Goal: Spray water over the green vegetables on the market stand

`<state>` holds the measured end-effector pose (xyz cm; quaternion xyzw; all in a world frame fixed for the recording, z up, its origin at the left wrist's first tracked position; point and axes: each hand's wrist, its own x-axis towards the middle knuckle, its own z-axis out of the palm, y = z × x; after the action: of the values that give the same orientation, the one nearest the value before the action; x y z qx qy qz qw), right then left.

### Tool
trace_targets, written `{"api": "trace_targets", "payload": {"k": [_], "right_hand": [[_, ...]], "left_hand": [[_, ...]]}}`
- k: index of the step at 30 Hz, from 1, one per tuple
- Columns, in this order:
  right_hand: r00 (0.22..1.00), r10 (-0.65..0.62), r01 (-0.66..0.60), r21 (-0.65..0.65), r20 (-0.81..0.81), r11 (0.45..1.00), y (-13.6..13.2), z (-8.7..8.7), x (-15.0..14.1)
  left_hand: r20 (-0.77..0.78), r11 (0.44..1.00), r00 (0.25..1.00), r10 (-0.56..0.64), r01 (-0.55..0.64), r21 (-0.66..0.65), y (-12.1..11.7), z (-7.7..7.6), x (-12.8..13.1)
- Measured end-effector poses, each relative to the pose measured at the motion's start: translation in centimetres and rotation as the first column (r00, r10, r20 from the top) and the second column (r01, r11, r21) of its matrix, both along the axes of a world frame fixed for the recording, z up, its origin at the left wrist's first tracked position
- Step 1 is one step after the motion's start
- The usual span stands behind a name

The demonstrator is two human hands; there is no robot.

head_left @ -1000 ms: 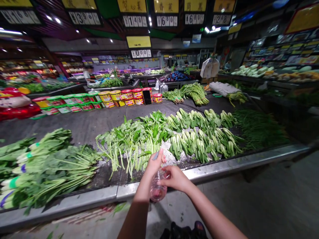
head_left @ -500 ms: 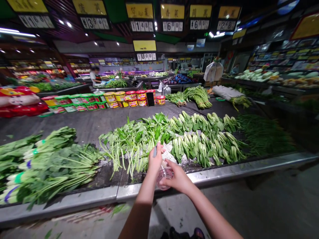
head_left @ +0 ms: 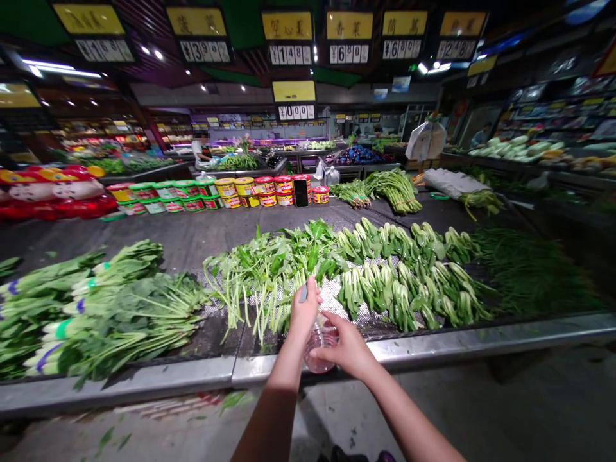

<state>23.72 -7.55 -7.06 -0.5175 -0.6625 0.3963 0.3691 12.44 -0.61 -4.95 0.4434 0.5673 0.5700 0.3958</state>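
My left hand [head_left: 305, 312] is raised over the stall's front edge, shut on a small grey piece [head_left: 303, 292] whose kind I cannot tell. Just below it, a clear plastic bottle [head_left: 317, 350] with a pinkish tint is gripped by the fingers of my right hand [head_left: 349, 346]. Both hands are close together, apart from the produce. Beyond them lie long-stemmed leafy greens, probably water spinach [head_left: 274, 276], and rows of bok choy [head_left: 399, 282] on a black mesh mat [head_left: 346, 301]. A steel rail [head_left: 433, 346] runs along the stall's front.
Large bunches of leafy greens [head_left: 120, 308] lie to the left, and thin green stalks [head_left: 529, 273] to the right. Yellow and red tubs [head_left: 250, 192] stand in a row behind, beside a black upright phone-like slab [head_left: 301, 192]. A person [head_left: 202, 147] stands far back among other stalls.
The whole stall has slid rightward in view as my head turned left. The bottle has risen slightly and sits closer under my left hand.
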Motion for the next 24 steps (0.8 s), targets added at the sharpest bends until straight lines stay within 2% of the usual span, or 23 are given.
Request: {"api": "trace_targets", "payload": {"k": [4, 12, 17, 24], "right_hand": [[1.000, 0.009, -0.009, -0.010, -0.004, 1.000, 0.1, 0.2, -0.4], [0.999, 0.045, -0.044, 0.024, -0.022, 0.999, 0.7, 0.4, -1.3], [0.998, 0.061, -0.060, 0.029, -0.034, 0.998, 0.9, 0.5, -2.0], [0.996, 0.076, -0.075, 0.015, -0.045, 0.997, 1.0, 0.0, -2.8]], "left_hand": [[-0.032, 0.998, 0.998, -0.055, 0.056, 0.020, 0.0, 0.0, -0.5], [-0.105, 0.995, 0.994, -0.040, 0.049, 0.082, 0.0, 0.7, -1.7], [-0.149, 0.998, 0.988, -0.049, 0.056, 0.039, 0.2, 1.1, -2.5], [-0.167, 0.998, 0.984, -0.057, 0.058, -0.001, 0.3, 0.9, -3.4]]}}
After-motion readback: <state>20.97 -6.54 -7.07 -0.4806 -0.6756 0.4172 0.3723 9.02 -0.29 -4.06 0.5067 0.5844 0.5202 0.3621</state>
